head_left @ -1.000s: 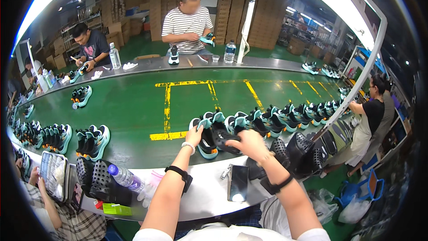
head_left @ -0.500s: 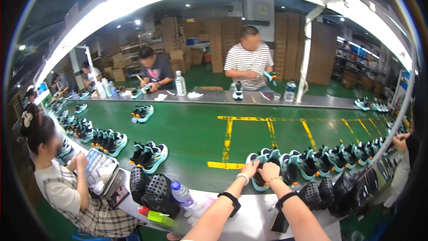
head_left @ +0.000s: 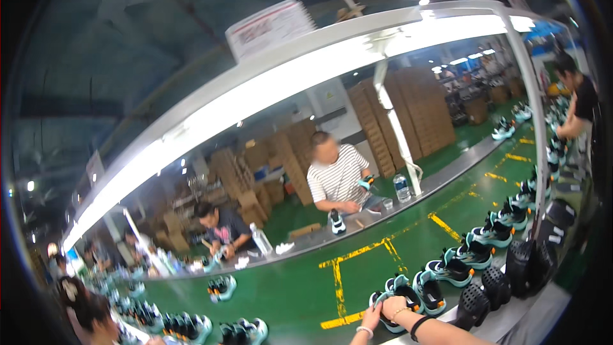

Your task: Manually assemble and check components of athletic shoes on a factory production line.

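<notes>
At the near edge, low in view, the left hand (head_left: 372, 317) and right hand (head_left: 397, 307) both rest on a black-and-teal shoe (head_left: 394, 291) on the green conveyor belt (head_left: 300, 284); whether they clench it, I cannot tell. More shoes (head_left: 476, 252) line up to the right.

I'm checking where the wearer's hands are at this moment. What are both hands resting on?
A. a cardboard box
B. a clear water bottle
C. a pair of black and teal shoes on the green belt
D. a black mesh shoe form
C: the left hand and right hand both lie on the pair of black and teal shoes at the near edge of the green belt.
</notes>
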A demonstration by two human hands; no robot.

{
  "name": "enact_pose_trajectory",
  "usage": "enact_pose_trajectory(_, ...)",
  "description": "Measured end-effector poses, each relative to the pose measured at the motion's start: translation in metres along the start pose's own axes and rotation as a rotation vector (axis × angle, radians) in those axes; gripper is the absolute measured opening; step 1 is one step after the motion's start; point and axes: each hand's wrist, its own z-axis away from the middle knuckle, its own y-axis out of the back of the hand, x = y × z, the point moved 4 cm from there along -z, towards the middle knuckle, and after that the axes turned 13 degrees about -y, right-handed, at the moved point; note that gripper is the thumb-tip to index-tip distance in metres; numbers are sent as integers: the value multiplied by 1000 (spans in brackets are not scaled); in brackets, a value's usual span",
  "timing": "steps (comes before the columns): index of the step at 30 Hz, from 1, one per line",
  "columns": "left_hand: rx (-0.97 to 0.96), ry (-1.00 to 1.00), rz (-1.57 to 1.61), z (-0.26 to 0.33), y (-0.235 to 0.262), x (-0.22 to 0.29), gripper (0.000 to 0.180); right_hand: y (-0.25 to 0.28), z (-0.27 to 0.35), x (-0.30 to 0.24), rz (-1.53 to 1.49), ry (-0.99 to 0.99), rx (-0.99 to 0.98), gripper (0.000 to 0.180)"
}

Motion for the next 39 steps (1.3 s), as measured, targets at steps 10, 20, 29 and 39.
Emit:
enact_pose_trajectory(10, -276, -149, -90, -29, 11, 33, 85, 17, 84, 35, -406, 89, -2, 33)
enact_pose_trajectory(20, -104, 7, -392, -19, -6, 43, 72, -13, 80, 0, -126, 82, 177, 17)
enact_pose_trajectory(29, -380, 52, -131, -35, 6, -35, 91, 4, 88, 6, -273, 108, 208, 19)
enact_pose_trajectory(39, -185, 74, -416, -24, 15, -19, 86, 36, 120, 15, -538, 192, 11, 45)
